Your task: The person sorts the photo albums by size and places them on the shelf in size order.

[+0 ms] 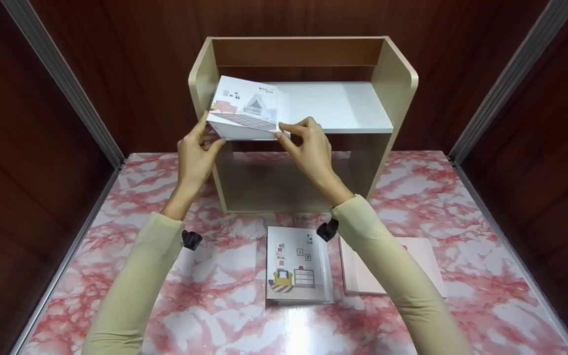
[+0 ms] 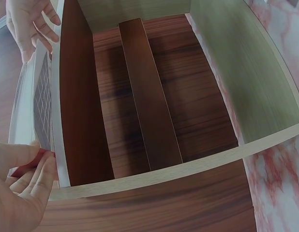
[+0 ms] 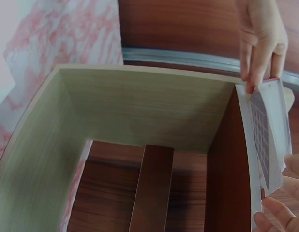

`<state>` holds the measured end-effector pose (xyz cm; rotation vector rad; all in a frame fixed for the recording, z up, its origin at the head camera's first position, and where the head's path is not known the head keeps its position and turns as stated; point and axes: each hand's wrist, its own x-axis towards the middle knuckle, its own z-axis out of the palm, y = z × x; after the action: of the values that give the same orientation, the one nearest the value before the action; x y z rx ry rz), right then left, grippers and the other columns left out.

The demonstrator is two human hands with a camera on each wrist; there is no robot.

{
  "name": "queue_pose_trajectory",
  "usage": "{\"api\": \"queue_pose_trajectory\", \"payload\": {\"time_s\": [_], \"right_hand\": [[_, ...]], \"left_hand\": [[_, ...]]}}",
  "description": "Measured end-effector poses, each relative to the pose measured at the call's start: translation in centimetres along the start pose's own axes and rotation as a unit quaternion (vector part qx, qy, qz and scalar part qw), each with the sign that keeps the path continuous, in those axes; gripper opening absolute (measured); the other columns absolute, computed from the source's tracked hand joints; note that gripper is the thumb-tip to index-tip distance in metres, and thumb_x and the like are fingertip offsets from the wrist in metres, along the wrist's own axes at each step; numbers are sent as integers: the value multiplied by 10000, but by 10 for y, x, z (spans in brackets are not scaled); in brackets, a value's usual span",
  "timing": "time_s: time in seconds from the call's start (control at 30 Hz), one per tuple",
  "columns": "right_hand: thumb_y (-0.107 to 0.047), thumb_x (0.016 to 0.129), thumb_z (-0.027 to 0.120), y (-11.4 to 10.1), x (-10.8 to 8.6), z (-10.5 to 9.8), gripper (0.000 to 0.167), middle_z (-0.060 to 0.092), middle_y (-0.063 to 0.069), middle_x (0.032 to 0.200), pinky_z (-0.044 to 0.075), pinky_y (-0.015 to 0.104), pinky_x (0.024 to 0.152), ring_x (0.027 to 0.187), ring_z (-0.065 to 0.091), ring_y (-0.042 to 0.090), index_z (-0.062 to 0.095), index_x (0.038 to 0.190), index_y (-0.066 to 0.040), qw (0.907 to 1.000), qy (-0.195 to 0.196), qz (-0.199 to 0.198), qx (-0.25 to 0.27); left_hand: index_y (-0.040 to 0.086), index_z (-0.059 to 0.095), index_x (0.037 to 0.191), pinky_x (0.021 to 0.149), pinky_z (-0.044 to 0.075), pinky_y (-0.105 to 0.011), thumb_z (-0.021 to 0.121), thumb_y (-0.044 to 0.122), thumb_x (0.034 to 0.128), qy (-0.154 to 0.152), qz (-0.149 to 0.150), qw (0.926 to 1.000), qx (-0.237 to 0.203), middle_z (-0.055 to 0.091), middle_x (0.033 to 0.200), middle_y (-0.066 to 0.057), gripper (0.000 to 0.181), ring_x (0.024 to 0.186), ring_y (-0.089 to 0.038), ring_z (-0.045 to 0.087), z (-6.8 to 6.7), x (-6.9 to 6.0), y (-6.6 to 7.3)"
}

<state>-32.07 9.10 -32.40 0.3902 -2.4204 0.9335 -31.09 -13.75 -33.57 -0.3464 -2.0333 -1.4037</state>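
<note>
The left hand (image 1: 195, 153) and right hand (image 1: 313, 150) pinch the illustrated book (image 1: 247, 106) by its near corners at the upper shelf's (image 1: 345, 106) left end — apparently mid-placement, calling for squaring before release.

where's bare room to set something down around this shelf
Free: the upper shelf between the held book and right side panel; the marbled surface between the left sleeve and left wall. Crowded: the shelf's left half, by left hand and right hand, and in front, around the printed book and pink book.
</note>
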Motion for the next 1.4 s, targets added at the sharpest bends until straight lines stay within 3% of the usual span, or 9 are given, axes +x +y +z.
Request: {"api": "queue_pose_trajectory", "payload": {"time_s": [0.23,0.63,0.93,1.0,1.17,1.23,1.4], "right_hand": [[-461,862,606,0,1,0,347,564,21,936,345,282,591,720,421,138,689,1127,-253,10000,41,-36,64],[-422,842,650,7,-3,5,346,576,13,950,370,302,643,754,475,208,698,1112,-211,9993,144,-322,130],[-402,829,673,6,-1,3,341,581,53,958,388,320,668,764,461,163,701,1108,-209,9993,167,-325,65],[-403,830,671,6,0,4,338,581,57,955,385,322,665,762,460,164,702,1105,-210,9993,178,-315,67],[-413,828,669,6,0,5,336,570,28,940,393,326,662,760,462,159,704,1102,-220,9994,206,-284,3],[-411,827,671,6,0,6,338,567,16,930,394,325,663,753,457,157,703,1104,-221,9993,219,-309,-30],[-396,831,668,6,0,7,336,563,18,908,392,326,665,734,444,161,700,1108,-209,9988,268,-415,-43]], "left_hand": [[-18,403,1365,775,543,-274,685,0,808,-21,3,9999,157,659,1076,-199,624,917,-233,659,-1,0,2],[-6,418,1361,787,543,-382,702,6,795,53,-57,10000,15,666,1045,-201,634,906,-255,655,0,-3,-4],[-9,427,1354,777,547,-314,708,3,787,137,-37,9999,-8,672,1006,-212,633,874,-263,667,1,-1,-2],[-35,420,1349,791,544,-327,695,-26,788,126,-87,9999,-53,659,1018,-244,625,880,-308,662,0,-3,7],[-32,425,1349,775,546,-276,693,-39,785,138,-131,9997,-164,655,1043,-235,624,861,-299,664,1,-4,6],[1,434,1355,759,545,-246,703,-11,787,145,-105,9997,-177,663,1046,-199,629,851,-261,668,2,-1,-4],[-21,436,1345,784,547,-348,692,-24,792,159,-65,9996,-227,648,1051,-233,610,861,-307,663,1,-2,2]]}}
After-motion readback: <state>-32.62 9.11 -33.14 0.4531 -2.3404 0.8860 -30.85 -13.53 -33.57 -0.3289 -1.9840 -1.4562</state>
